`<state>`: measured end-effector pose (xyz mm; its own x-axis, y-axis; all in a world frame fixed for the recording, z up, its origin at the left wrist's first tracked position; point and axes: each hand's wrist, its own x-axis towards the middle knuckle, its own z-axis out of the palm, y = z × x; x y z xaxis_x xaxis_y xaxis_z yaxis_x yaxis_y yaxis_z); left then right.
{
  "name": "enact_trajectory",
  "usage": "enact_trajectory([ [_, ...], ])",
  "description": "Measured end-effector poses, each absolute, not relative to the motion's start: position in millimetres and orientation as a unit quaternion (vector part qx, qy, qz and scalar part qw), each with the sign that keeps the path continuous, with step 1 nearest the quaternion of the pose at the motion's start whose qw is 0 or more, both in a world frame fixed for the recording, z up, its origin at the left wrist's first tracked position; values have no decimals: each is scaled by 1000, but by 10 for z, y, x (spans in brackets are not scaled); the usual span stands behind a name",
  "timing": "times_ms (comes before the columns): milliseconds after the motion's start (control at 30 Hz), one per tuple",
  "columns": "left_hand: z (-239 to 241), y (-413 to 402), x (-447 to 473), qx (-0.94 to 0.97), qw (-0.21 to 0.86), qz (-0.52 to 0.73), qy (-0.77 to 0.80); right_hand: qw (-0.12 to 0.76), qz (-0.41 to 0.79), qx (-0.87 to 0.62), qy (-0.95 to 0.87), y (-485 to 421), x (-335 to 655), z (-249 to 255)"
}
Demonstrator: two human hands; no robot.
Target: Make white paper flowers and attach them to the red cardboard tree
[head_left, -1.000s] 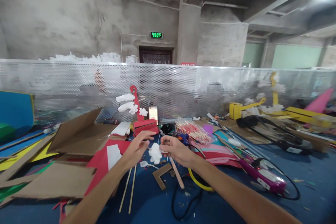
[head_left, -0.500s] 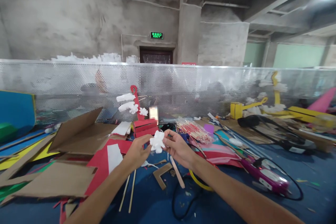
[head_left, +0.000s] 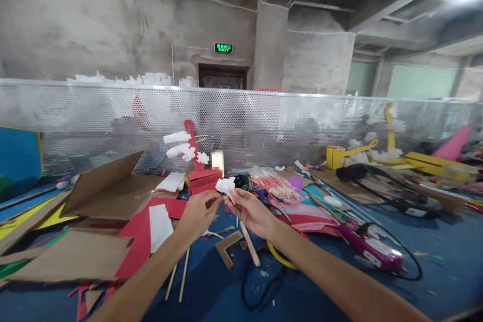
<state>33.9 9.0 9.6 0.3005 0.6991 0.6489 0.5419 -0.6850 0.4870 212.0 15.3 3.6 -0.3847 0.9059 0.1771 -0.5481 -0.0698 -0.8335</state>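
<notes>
A white flower-shaped piece with ragged petals is held up in front of me, tilted so that it looks foreshortened. My right hand is closed on its lower right part, thumb against fingers. Just below the flower, my left hand makes a pinch, its fingertips meeting those of the right hand; what lies between them is hidden. Behind the hands stands a red box-like base with a red upright strip that carries white cloud-like and flower shapes.
Cut cardboard and a red sheet lie to the left. At right are a bag of sticks, a purple tool with a black cord, and yellow pieces. A perforated metal screen runs along the back.
The white flower has tipped from facing me to a slanted, narrower view and risen slightly. My left fingers have shifted from its left edge to below it. The view has moved slightly.
</notes>
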Motion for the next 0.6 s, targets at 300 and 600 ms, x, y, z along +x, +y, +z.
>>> enact_trajectory([
  [300,132,93,324,811,74,424,397,491,706,-206,-467,212,2189,13],
  [600,34,104,365,830,46,345,436,524,607,-289,-523,196,2148,16],
])
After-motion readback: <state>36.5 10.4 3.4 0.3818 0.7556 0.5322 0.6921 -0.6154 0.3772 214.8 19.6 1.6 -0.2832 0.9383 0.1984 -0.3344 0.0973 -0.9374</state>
